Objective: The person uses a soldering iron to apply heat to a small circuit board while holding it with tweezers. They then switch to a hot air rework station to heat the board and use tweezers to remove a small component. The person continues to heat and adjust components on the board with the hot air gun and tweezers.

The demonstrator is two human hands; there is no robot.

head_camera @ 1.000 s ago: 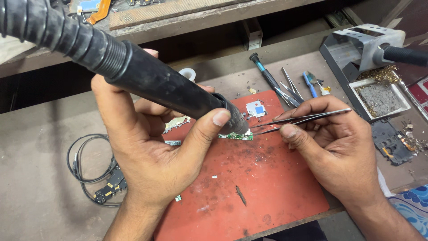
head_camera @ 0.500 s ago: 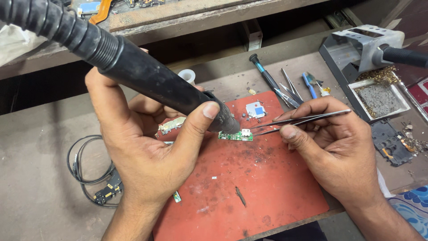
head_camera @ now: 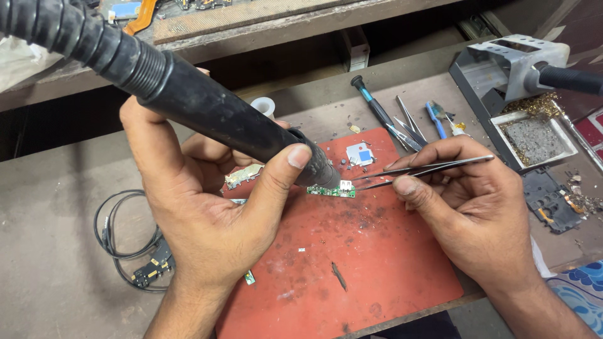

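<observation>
The left hand (head_camera: pixel 207 213) was wrapped tight around a thick black hot-air wand (head_camera: pixel 207 107), its nozzle angled down onto a small green circuit board (head_camera: pixel 331 190) at the far side of the red rubber mat (head_camera: pixel 377 263). The right hand (head_camera: pixel 477 213) pinched slim steel tweezers (head_camera: pixel 427 169), tips at the board's right edge, seemingly steadying it.

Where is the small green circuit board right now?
In the head view, the small green circuit board lies near the top middle of the red mat, under the black hot-air nozzle in the left hand, with the tweezers touching its right end.
</observation>
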